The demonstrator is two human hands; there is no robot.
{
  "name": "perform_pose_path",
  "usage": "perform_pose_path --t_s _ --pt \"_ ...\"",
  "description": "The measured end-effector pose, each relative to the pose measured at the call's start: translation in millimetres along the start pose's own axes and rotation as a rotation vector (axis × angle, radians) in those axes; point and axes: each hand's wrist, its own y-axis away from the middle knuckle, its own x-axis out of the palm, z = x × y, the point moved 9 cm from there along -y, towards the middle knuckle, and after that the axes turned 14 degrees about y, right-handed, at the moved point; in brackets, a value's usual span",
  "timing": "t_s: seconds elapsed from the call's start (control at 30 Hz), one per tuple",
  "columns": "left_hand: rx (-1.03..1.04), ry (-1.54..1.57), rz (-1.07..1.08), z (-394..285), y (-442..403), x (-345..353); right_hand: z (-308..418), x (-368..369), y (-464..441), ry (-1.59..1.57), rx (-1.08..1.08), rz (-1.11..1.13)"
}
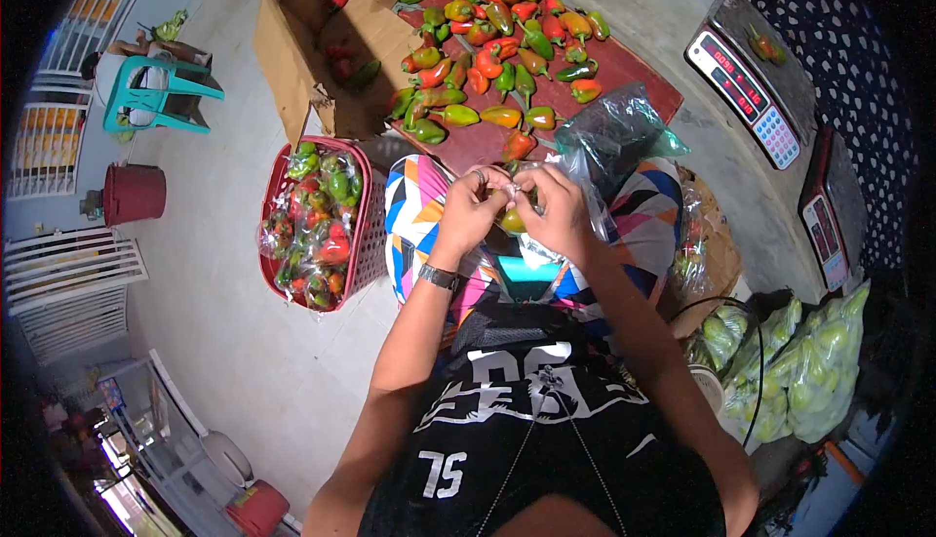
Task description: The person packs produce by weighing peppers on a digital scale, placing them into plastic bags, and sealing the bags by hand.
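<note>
Over my lap, my left hand point(476, 207) and my right hand point(553, 207) meet with fingers pinched together at the gathered top of a clear plastic bag. Green and red peppers point(514, 221) show through and below my fingers; how many are in the bag I cannot tell. Just beyond my hands, loose red, green and orange peppers point(500, 47) lie heaped on a dark red board point(624, 54). Dark, see-through plastic bags point(614, 137) lie right of my right hand, near my knee.
A pink basket point(370, 210) of bagged peppers stands at my left. An open cardboard box point(292, 59) is behind it. Two digital scales point(746, 79) stand at the right. Bags of green produce point(814, 371) sit lower right. Someone sits by a teal chair point(146, 98) at far left.
</note>
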Motion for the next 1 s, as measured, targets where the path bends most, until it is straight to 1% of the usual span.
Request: perform_pose_path --t_s 0.03,0.07,0.17,0.27,0.33,0.37,0.47,0.5,0.6,0.63,0.73,0.83,0.93,1.0 --pt "-0.017 0.056 -0.001 2 0 0 -9 7 6 -0.04 0.094 0.055" --pt "-0.036 0.111 -0.001 4 1 2 -10 7 7 -0.049 0.091 0.05" --pt "0.018 -0.101 -0.022 -12 1 0 -13 11 12 -0.099 0.109 0.02" --pt "-0.039 -0.056 -0.058 -9 -2 -1 -19 16 13 -0.171 0.19 -0.036" --pt "-0.036 -0.019 -0.015 -12 -5 5 -32 26 17 -0.237 0.274 -0.06" --pt "-0.04 -0.001 0.002 -11 -4 6 -40 35 20 -0.32 0.343 -0.047" --pt "-0.031 0.05 0.095 2 -9 3 -55 42 19 -0.502 0.316 -0.097" --pt "-0.025 0.066 0.132 -1 -10 3 -58 42 15 -0.592 0.313 -0.082" --pt "0.024 -0.015 0.248 -16 -9 8 -59 45 9 -0.641 0.295 0.05" --pt "-0.075 0.047 0.285 -14 -8 9 -56 45 10 -0.733 0.322 0.111" --pt "-0.135 0.058 0.29 -19 -8 8 -41 33 7 -0.399 0.289 0.133" --pt "-0.148 0.044 0.279 -14 -9 5 6 3 6 0.014 -0.135 -0.156" --pt "-0.26 0.13 0.233 0 -11 -4 14 5 11 0.134 -0.263 -0.153" --pt "-0.225 0.076 0.241 -1 -15 -6 21 8 13 0.223 -0.389 -0.134"
